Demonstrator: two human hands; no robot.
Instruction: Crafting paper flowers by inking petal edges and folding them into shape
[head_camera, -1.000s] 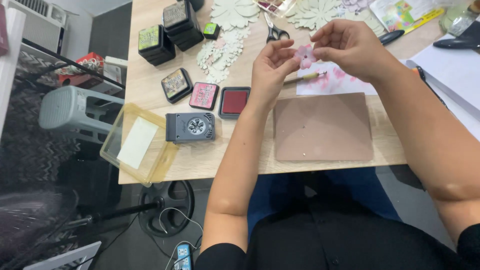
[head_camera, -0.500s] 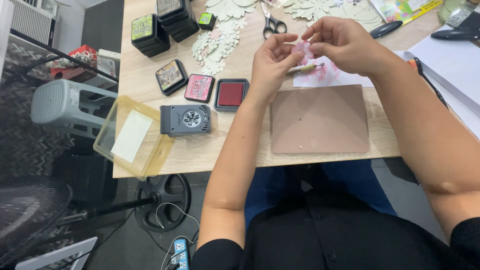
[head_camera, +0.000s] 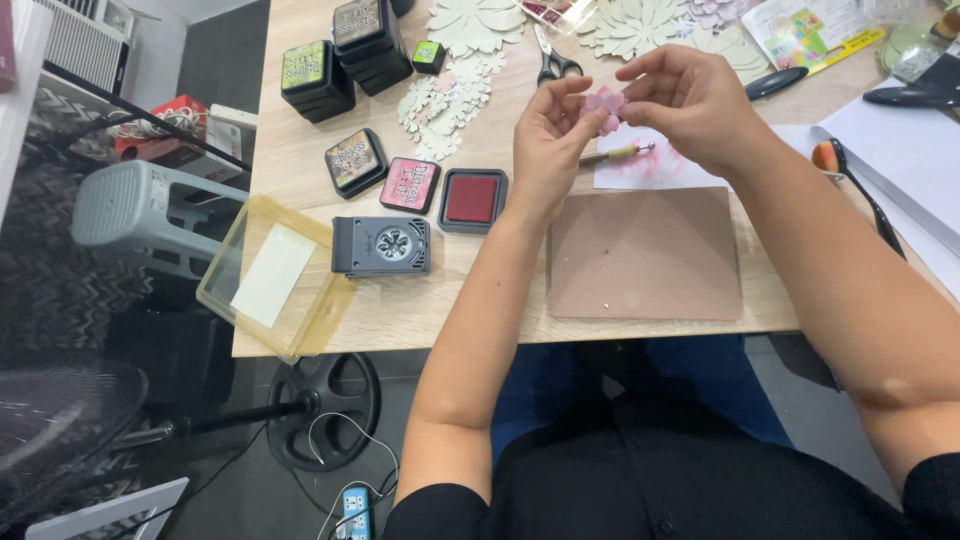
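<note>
Spanning the lower frame, wooden desk (head_camera: 330, 310) w/ brown mat (head_camera: 645, 255) at its front edge; above the mat, left hand (head_camera: 545, 140) & right hand (head_camera: 690, 100) pinch a small pink paper flower (head_camera: 604, 106) betw. fingertips; open red ink pad (head_camera: 472, 199) left of mat.

Pink paper flower (head_camera: 604, 104); red ink pad (head_camera: 472, 199); brown mat (head_camera: 643, 252).

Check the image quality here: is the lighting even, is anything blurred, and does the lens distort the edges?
Head view: light is soft and even over the wooden desk, with faint shadows only; the left hand and right hand holding the small pink paper flower are fairly sharp; the floor to the left is dark and murky; the desk edges splay outward, showing wide-angle distortion.
</note>
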